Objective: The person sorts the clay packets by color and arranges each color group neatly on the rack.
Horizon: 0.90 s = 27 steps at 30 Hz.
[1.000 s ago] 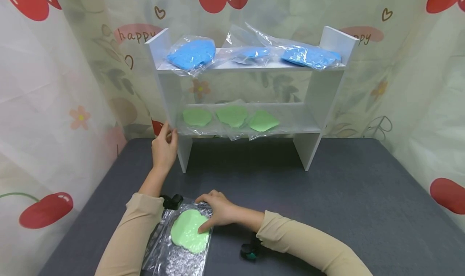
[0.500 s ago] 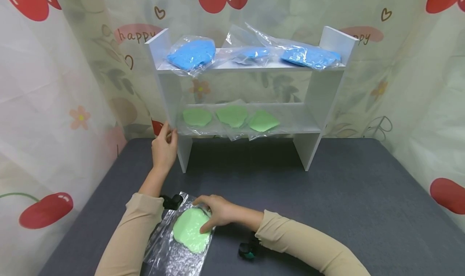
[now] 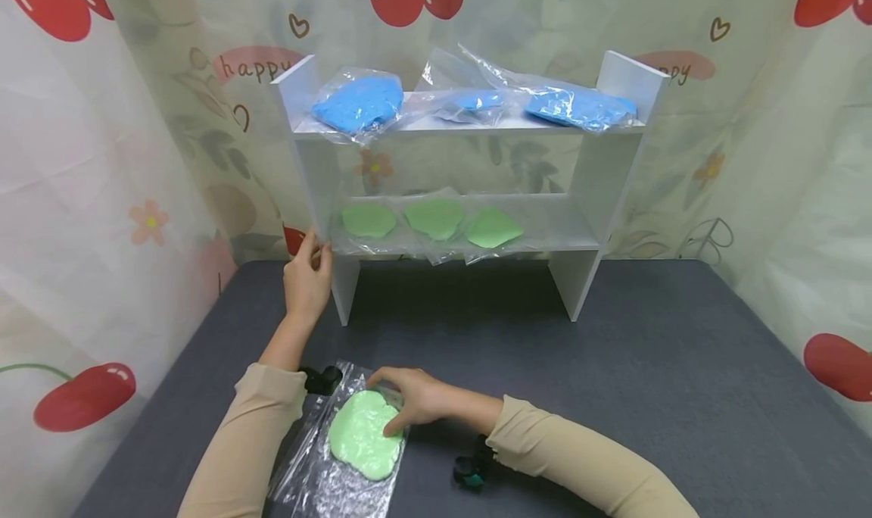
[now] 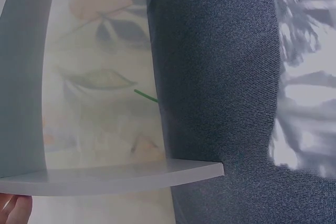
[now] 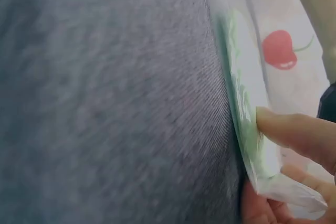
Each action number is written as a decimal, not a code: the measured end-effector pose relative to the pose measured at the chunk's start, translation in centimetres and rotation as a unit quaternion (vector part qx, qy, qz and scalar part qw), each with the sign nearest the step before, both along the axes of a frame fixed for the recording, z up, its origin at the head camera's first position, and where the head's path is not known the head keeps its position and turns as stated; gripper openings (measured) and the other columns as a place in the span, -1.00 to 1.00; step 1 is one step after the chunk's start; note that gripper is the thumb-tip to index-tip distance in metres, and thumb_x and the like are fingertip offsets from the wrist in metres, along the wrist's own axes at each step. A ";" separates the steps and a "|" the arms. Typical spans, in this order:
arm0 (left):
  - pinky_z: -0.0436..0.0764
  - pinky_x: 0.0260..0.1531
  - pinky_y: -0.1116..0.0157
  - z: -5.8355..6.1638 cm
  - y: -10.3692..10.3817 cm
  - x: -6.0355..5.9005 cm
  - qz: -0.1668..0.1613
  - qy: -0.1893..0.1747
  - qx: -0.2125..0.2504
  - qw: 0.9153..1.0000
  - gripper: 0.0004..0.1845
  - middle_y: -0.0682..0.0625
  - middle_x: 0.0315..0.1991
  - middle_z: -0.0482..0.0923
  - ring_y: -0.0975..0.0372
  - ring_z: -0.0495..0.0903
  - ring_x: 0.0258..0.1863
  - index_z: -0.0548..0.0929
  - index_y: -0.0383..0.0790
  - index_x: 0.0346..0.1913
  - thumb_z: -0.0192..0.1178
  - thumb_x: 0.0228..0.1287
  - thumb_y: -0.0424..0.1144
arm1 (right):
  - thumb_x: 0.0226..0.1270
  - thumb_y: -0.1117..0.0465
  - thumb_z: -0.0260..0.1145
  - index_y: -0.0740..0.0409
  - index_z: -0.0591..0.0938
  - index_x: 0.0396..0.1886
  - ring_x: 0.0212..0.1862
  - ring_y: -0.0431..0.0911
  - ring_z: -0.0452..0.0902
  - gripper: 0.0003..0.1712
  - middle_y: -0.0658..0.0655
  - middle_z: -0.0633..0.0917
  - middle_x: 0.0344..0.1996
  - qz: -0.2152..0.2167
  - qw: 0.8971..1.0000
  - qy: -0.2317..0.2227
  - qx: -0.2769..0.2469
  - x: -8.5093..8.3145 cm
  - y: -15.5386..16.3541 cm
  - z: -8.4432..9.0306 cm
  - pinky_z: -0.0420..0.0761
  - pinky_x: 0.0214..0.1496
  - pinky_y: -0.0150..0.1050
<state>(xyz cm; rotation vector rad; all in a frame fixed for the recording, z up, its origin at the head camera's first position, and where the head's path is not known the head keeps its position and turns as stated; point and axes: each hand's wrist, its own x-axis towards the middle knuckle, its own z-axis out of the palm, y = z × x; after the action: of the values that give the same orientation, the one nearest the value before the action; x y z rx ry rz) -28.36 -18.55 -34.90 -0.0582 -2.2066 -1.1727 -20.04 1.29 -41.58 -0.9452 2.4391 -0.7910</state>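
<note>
Bag (image 3: 320,472): clear plastic film, glossy, crinkled, bright glare. Slab (image 3: 364,446) inside: pale green, matt, soft and doughy. Table (image 3: 647,366): dark grey woven cloth, matt, fine ribbed texture. Shelf (image 3: 599,170): white board, smooth, satin. Backdrop (image 3: 102,162): thin printed sheet, faint sheen. Sleeves (image 3: 579,465): beige knit, matt.

Cherry-print curtain walls (image 3: 102,162) around a grey felt tabletop (image 3: 647,366), white two-tier shelf (image 3: 599,170) at back.

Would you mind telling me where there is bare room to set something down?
The lower shelf is bare right of the three green bags; the grey table is bare right of the right hand. The top shelf is crowded with blue bags.
</note>
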 end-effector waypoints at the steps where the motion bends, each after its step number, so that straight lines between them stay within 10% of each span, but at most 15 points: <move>1: 0.62 -0.17 -0.03 0.0 0.0 0.0 0.000 -0.001 0.000 1.000 -0.54 -0.28 0.07 0.57 -0.10 0.64 -0.05 0.36 -0.09 0.34 -0.01 0.40 -0.25 | -0.12 0.17 0.55 -0.07 0.45 0.18 0.13 -0.05 0.50 -0.23 0.04 0.49 0.22 0.003 1.000 0.000 -0.006 -0.1 0.2 -0.1 0.50 0.07 -0.32; 7: 0.62 -0.16 -0.03 -0.1 0.0 0.0 0.001 -0.002 -0.003 1.000 -0.54 -0.29 0.07 0.57 -0.10 0.63 -0.05 0.36 -0.11 0.33 -0.01 0.40 -0.25 | -0.09 0.24 0.53 0.04 0.45 0.19 -0.28 -0.20 0.51 -0.24 0.10 0.51 0.18 0.023 0.998 -0.019 -0.047 -0.4 1.4 -0.3 0.48 -0.17 -0.42; 14: 0.62 -0.16 -0.03 0.0 0.1 0.0 0.003 0.003 -0.004 1.000 -0.56 -0.30 0.06 0.57 -0.10 0.63 -0.04 0.38 -0.12 0.31 0.00 0.39 -0.26 | -0.01 0.23 0.48 0.04 0.46 0.22 0.27 -0.04 0.38 -0.28 0.05 0.50 0.22 0.040 0.996 -0.028 -0.070 -0.9 2.7 -0.2 0.41 0.22 -0.29; 27: 0.62 -0.15 -0.02 0.1 0.0 0.0 -0.004 0.004 0.003 1.000 -0.56 -0.30 0.06 0.57 -0.10 0.63 -0.04 0.39 -0.13 0.31 0.00 0.39 -0.26 | 0.12 0.20 0.40 0.06 0.42 0.27 0.28 -0.02 0.37 -0.32 0.07 0.47 0.25 0.048 0.992 -0.027 -0.117 -1.8 5.8 0.8 0.44 0.25 -0.06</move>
<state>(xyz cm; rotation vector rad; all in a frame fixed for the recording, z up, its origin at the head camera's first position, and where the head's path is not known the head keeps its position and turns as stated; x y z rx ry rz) -28.33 -18.54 -34.80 -0.0684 -2.1964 -1.1815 -21.84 7.11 -40.79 -1.1031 2.2698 -1.0711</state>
